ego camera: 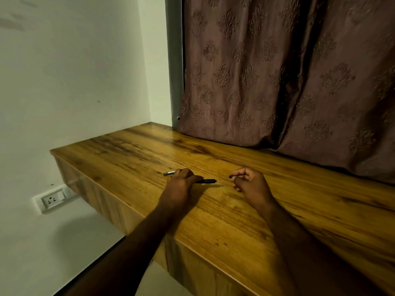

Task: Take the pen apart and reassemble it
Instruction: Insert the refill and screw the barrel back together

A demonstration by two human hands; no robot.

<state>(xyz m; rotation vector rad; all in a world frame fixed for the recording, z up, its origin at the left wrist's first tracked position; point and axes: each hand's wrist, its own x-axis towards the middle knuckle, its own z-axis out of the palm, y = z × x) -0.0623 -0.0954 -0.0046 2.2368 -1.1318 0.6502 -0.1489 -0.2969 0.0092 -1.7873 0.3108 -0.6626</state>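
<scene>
My left hand (181,183) grips a dark pen body (207,181) low over the wooden desk (132,150), its black front end pointing right. A grey pen piece (168,173) lies on the desk just beyond my left knuckles; I cannot tell whether the hand touches it. My right hand (249,181) is a short gap to the right, pinching a small black pen part (230,176) between thumb and forefinger. The small part and the pen body's end are apart.
The desk runs along a white wall on the left and a patterned brown curtain (277,82) at the back, which drapes onto the desk's far edge. A wall socket (52,199) sits below the desk's left end.
</scene>
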